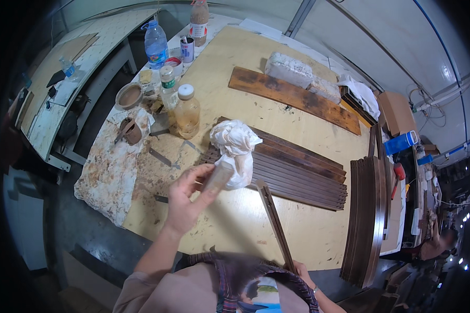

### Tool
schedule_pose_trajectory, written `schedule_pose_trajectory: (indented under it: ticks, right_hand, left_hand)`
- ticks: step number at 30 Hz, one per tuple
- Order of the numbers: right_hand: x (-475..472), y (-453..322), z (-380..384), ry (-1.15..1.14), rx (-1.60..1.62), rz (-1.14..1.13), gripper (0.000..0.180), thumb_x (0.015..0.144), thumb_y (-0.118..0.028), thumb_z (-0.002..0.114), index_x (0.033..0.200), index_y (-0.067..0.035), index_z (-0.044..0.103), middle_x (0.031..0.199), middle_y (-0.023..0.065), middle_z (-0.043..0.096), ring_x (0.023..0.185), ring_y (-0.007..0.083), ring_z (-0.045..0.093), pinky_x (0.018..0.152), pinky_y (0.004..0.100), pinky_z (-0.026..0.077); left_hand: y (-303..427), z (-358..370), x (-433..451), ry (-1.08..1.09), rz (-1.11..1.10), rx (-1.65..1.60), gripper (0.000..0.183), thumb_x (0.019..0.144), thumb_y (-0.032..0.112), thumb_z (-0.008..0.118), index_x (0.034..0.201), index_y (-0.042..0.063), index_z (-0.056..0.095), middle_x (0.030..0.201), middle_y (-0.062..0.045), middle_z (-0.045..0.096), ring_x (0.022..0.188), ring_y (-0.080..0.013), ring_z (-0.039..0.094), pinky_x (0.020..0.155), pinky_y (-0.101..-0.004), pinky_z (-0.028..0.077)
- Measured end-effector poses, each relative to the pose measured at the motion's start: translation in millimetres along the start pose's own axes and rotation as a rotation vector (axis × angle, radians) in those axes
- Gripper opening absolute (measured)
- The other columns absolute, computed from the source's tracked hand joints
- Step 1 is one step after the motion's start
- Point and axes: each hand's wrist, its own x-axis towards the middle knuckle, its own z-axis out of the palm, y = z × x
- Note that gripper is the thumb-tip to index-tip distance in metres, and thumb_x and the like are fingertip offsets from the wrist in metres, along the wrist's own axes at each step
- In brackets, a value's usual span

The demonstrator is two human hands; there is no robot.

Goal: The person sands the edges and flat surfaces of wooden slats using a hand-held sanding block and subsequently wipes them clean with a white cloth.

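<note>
My left hand (pixel 190 195) grips a pale, smudged block (pixel 218 178), held up in front of a crumpled white cloth (pixel 235 146). With my right hand (pixel 303 272) I hold the near end of a dark grooved wooden strip (pixel 276 221), which slants away from my body over the table. Beyond it, a row of similar dark wooden strips (pixel 297 176) lies side by side, the cloth resting over their left end. Another stack of dark strips (pixel 362 223) lies across the table's right edge. My right fingers are partly hidden by the strip and my clothing.
Plastic bottles (pixel 188 113) stand at the back left, near a bowl of brown paste (pixel 129 96). A brown-smeared cup (pixel 131 132) sits on a stained cloth (pixel 105 168). A wide brown board (pixel 293 99) lies farther back. A red mallet (pixel 398 172) is at the right; a person (pixel 434 246) is beyond.
</note>
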Motion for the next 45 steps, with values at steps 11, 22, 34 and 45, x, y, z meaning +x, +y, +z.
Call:
schedule_pose_trajectory:
  ticks: [11,22,34,45]
  right_hand:
    - [-2,9,10,-0.031,0.038,0.091,0.047,0.084,-0.026,0.073,0.118,0.004,0.061,0.102,0.0053,0.065,0.094,0.0111,0.057,0.084,0.0272,0.047]
    - [52,-177,-76,0.531,0.463,-0.634,0.037,0.088,-0.03,0.055,0.111,0.0,0.053,0.074,0.0061,0.055,0.067,0.0175,0.056,0.067,0.0358,0.051]
    - [126,-206,-90,0.526,1.088,-0.722,0.038,0.103,-0.042,0.034,0.094,-0.008,0.048,0.075,0.0046,0.048,0.068,0.0205,0.047,0.068,0.0418,0.044]
    - [138,-191,-81,0.511,1.164,-0.624,0.039,0.101,-0.043,0.035,0.092,-0.008,0.049,0.077,0.0048,0.048,0.07,0.0209,0.047,0.068,0.0414,0.043]
  left_hand:
    - [-40,28,14,-0.056,-0.002,0.284,0.037,0.082,0.001,0.068,0.119,0.001,0.06,0.107,-0.007,0.059,0.092,-0.0132,0.059,0.075,-0.0268,0.051]
    - [-57,22,-4,0.015,-0.133,-0.07,0.041,0.086,0.001,0.065,0.126,-0.003,0.055,0.106,-0.007,0.059,0.088,-0.01,0.057,0.069,-0.0222,0.05]
    - [-34,21,-36,0.015,0.186,0.314,0.046,0.075,0.004,0.074,0.117,-0.004,0.059,0.109,-0.012,0.058,0.093,-0.0206,0.061,0.083,-0.0312,0.05]
    - [-46,41,-15,-0.003,0.421,0.52,0.044,0.067,0.006,0.079,0.108,0.001,0.063,0.097,-0.011,0.059,0.087,-0.0268,0.061,0.075,-0.0357,0.051]
